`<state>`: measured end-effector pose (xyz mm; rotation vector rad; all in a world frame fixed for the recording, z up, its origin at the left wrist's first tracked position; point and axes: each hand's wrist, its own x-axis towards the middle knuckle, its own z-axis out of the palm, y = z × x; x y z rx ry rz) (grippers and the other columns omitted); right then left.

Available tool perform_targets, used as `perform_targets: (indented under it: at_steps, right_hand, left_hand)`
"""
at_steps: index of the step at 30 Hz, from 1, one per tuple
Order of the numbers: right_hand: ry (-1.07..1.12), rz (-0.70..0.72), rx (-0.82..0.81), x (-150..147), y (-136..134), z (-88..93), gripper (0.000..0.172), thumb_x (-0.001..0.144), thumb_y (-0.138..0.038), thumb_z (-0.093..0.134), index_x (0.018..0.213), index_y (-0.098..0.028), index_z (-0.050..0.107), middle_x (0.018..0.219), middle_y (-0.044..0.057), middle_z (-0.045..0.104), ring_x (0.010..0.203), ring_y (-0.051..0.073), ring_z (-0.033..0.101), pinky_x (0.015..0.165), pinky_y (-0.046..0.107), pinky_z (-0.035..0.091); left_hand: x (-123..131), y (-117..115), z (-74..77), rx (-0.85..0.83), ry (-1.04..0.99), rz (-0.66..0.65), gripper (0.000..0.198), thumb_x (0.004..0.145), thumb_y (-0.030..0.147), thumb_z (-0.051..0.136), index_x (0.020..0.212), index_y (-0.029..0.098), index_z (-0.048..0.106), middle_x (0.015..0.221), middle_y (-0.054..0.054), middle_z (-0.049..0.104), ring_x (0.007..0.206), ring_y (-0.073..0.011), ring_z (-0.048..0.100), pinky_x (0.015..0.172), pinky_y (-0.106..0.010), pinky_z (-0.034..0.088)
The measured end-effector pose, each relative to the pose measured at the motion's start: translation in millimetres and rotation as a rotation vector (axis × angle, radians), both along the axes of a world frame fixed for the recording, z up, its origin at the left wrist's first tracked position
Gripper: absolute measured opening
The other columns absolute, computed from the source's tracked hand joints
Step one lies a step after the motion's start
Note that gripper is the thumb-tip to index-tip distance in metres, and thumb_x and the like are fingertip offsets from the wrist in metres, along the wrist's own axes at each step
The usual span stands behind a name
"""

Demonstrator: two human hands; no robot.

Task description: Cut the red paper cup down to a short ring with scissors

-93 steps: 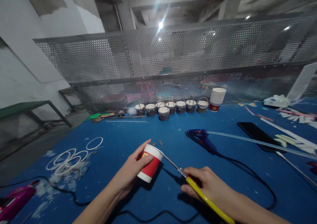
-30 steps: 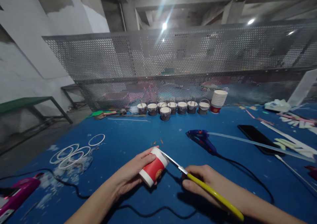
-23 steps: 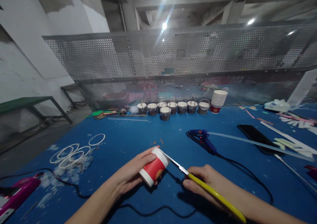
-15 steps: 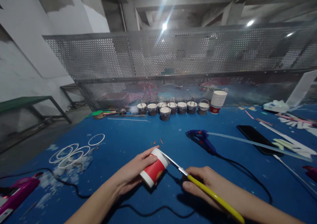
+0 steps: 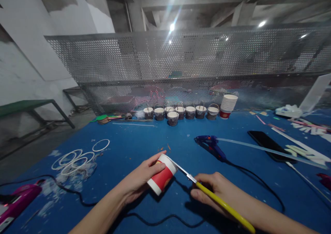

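Note:
A red and white paper cup (image 5: 163, 175) lies tilted in my left hand (image 5: 142, 175), with the thumb across its side and the fingers behind it. My right hand (image 5: 212, 192) is closed on scissors with yellow handles (image 5: 219, 203). Their metal blades (image 5: 182, 169) reach to the cup's rim on its right side; how far they go inside the cup is hidden. Beyond the hands lies a blue glue gun (image 5: 210, 144) with a long clear glue stick in its back.
Several white rings (image 5: 77, 160) lie at left, near a magenta tool (image 5: 20, 204). Small dark buckets (image 5: 172, 118) and a stack of paper cups (image 5: 229, 104) line the mesh panel (image 5: 155, 61). At right are a phone (image 5: 269, 144) and strips; a black cord (image 5: 165, 220) crosses the front.
Almost nothing differs. The cup and my left hand have shifted very slightly to the right; the scissors stay at the cup's rim.

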<state>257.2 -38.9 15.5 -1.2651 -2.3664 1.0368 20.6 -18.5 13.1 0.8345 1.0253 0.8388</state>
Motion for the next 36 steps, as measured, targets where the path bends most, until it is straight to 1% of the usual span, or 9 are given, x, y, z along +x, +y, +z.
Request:
perform_targets:
  at_steps: [4, 8, 13, 16, 22, 26, 29, 32, 36]
  right_hand:
    - [-0.018, -0.001, -0.017, -2.2, -0.2, 4.7, 0.04, 0.087, -0.051, 0.043, 0.069, -0.017, 0.052, 0.058, -0.003, 0.045, 0.051, 0.008, 0.033, 0.045, 0.02, 0.027]
    - [-0.03, -0.01, 0.015, -3.4, 0.9, -0.6, 0.04, 0.087, -0.051, 0.043, 0.069, -0.017, 0.053, 0.056, -0.003, 0.045, 0.05, 0.008, 0.032, 0.045, 0.021, 0.026]
    - [-0.042, -0.037, 0.046, -2.1, -0.2, -7.3, 0.043, 0.088, -0.054, 0.041, 0.067, -0.018, 0.052, 0.053, -0.004, 0.042, 0.047, 0.008, 0.029, 0.042, 0.021, 0.021]
    - [-0.049, -0.026, 0.024, -2.3, -0.7, -3.9, 0.041, 0.088, -0.052, 0.042, 0.067, -0.018, 0.051, 0.053, -0.004, 0.041, 0.047, 0.008, 0.028, 0.043, 0.021, 0.021]
    - [-0.062, -0.006, -0.002, -4.3, -0.4, 2.1, 0.038, 0.088, -0.05, 0.044, 0.07, -0.017, 0.052, 0.058, -0.003, 0.045, 0.051, 0.008, 0.031, 0.045, 0.021, 0.024]
    - [-0.06, -0.016, 0.052, -3.6, -0.9, -6.6, 0.04, 0.089, -0.051, 0.041, 0.069, -0.018, 0.053, 0.055, -0.004, 0.043, 0.049, 0.008, 0.029, 0.045, 0.022, 0.022]
    - [-0.044, -0.033, 0.107, -2.4, -1.2, -14.2, 0.043, 0.089, -0.052, 0.039, 0.067, -0.018, 0.053, 0.052, -0.004, 0.042, 0.047, 0.008, 0.029, 0.045, 0.023, 0.022]
    - [-0.018, -0.039, 0.117, -1.5, -2.1, -16.9, 0.041, 0.089, -0.05, 0.04, 0.068, -0.018, 0.055, 0.052, -0.004, 0.043, 0.045, 0.008, 0.029, 0.045, 0.023, 0.021]
    - [-0.039, -0.048, 0.125, -0.4, -5.1, -14.3, 0.036, 0.088, -0.048, 0.044, 0.076, -0.018, 0.06, 0.057, 0.0, 0.053, 0.05, 0.01, 0.037, 0.047, 0.023, 0.025]
  left_hand:
    - [-0.6, 1.3, -2.6, 0.034, 0.097, 0.006, 0.068, 0.071, 0.026, 0.073, 0.132, 0.018, 0.045, 0.1, -0.01, 0.067, 0.073, -0.0147, 0.06, 0.067, -0.023, 0.045]
    - [-0.5, 1.6, -3.1, 0.051, 0.139, -0.007, 0.069, 0.071, 0.027, 0.072, 0.133, 0.018, 0.043, 0.11, -0.011, 0.065, 0.08, -0.0162, 0.06, 0.072, -0.025, 0.045]
    - [0.1, 0.2, -0.1, 0.045, 0.125, -0.007, 0.072, 0.071, 0.029, 0.072, 0.135, 0.017, 0.041, 0.111, -0.011, 0.065, 0.077, -0.0144, 0.06, 0.07, -0.024, 0.043]
    - [0.4, -0.4, 0.3, 0.048, 0.145, -0.019, 0.074, 0.07, 0.03, 0.072, 0.136, 0.017, 0.039, 0.111, -0.012, 0.065, 0.078, -0.0157, 0.06, 0.072, -0.025, 0.043]
    - [-0.3, -0.6, -1.6, 0.114, 0.284, -0.072, 0.074, 0.071, 0.033, 0.07, 0.137, 0.017, 0.038, 0.112, -0.01, 0.065, 0.084, -0.0181, 0.059, 0.074, -0.027, 0.042]
    - [-3.2, 1.4, -5.7, 0.113, 0.305, -0.105, 0.076, 0.071, 0.036, 0.069, 0.137, 0.021, 0.037, 0.113, -0.008, 0.064, 0.083, -0.0183, 0.059, 0.073, -0.027, 0.042]
    - [-2.6, 2.0, -6.9, 0.096, 0.214, -0.044, 0.077, 0.07, 0.035, 0.071, 0.137, 0.021, 0.037, 0.119, -0.01, 0.061, 0.087, -0.0182, 0.059, 0.076, -0.027, 0.043]
    - [1.6, 0.2, -5.0, 0.033, 0.076, 0.014, 0.07, 0.071, 0.036, 0.07, 0.132, 0.017, 0.042, 0.11, -0.012, 0.063, 0.081, -0.0167, 0.06, 0.072, -0.026, 0.045]
    - [6.3, -2.7, -2.3, 0.0, 0.063, -0.03, 0.063, 0.071, 0.041, 0.068, 0.126, 0.017, 0.048, 0.083, -0.008, 0.065, 0.061, -0.0158, 0.057, 0.054, -0.027, 0.045]
